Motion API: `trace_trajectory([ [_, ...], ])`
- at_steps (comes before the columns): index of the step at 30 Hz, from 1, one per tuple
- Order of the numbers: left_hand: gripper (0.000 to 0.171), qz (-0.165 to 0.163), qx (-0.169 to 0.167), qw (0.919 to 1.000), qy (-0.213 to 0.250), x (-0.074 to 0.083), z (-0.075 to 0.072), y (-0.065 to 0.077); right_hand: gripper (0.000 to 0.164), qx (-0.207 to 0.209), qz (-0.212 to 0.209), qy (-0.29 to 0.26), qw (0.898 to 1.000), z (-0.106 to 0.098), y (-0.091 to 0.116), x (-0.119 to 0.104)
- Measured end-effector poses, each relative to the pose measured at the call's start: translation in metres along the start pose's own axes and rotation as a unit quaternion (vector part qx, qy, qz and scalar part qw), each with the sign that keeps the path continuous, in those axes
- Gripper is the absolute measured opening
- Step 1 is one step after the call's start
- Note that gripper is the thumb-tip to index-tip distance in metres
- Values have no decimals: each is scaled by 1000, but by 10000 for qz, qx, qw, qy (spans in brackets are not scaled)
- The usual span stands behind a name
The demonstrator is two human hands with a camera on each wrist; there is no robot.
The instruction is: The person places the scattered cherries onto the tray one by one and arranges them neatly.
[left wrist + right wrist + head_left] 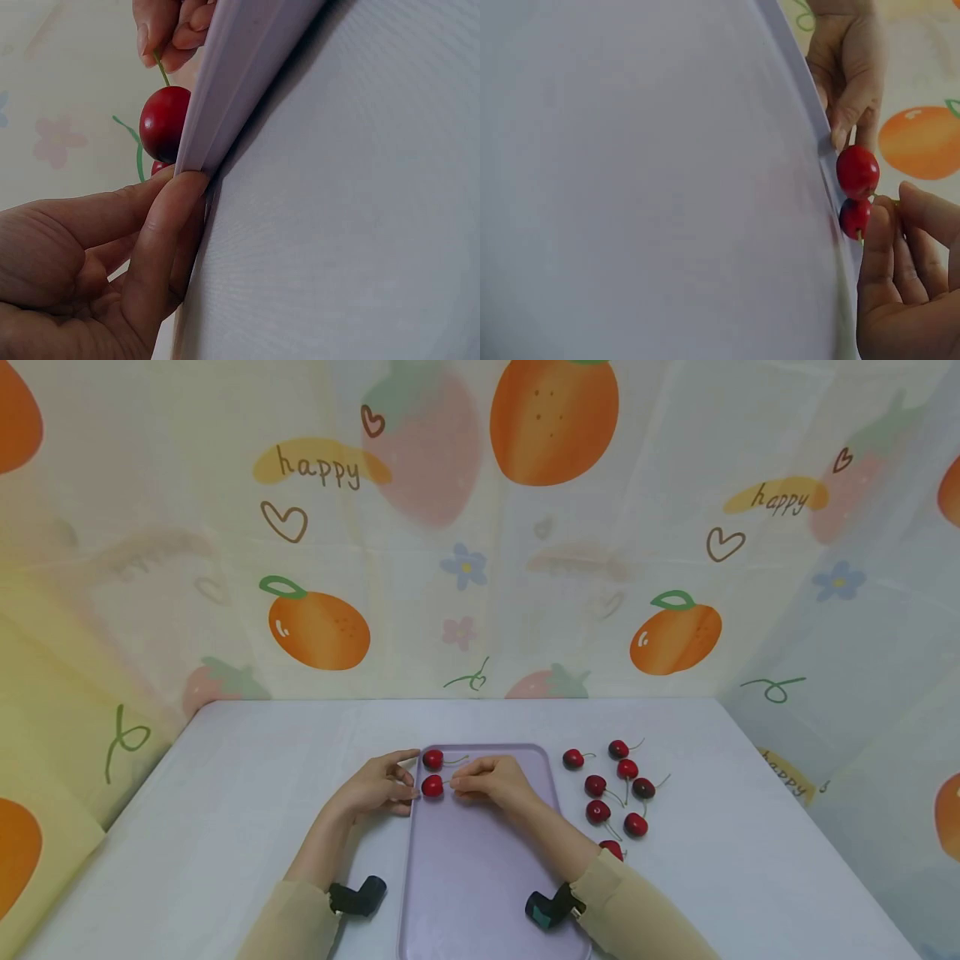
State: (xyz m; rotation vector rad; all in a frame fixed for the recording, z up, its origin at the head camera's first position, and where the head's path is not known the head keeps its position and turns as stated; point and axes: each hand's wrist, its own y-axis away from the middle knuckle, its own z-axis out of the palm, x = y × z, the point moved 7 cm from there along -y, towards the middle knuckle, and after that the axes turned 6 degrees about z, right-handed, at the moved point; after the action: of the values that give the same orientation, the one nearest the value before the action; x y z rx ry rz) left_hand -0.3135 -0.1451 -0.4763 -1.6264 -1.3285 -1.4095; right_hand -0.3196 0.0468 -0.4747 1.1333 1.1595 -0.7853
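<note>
A red cherry [432, 787] is at the left rim of the lilac tray [480, 893], with my right hand [491, 781] pinching its stem between thumb and fingertips. Just beyond it lies another cherry [432, 760] in the tray's far left corner, its stem pointing right. My left hand [381, 787] is outside that rim, index finger stretched toward the corner. In the left wrist view its thumb [169, 225] touches the tray's edge beside the cherries. Whether any finger reaches under the tray is hidden.
Right of the tray, several loose cherries with stems lie on the white table [720, 860]; one nearby cherry [611, 849] is partly hidden by the right forearm. A printed fruit cloth [525, 527] hangs behind and at both sides. Black wrist cameras sit on both cuffs.
</note>
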Motion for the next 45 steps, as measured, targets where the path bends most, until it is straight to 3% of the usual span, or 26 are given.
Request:
trace_trajectory([
  [10,74,1,-14,10000,-53,2,0,1,30,2,-1,-99,10000,1,0,3],
  [21,73,27,-39,10000,-27,3,0,2,26,-7,93,202,9998,2,-2,6],
  [45,72,-47,19,10000,-2,1,-1,1,30,-145,148,-18,9998,2,-3,8],
])
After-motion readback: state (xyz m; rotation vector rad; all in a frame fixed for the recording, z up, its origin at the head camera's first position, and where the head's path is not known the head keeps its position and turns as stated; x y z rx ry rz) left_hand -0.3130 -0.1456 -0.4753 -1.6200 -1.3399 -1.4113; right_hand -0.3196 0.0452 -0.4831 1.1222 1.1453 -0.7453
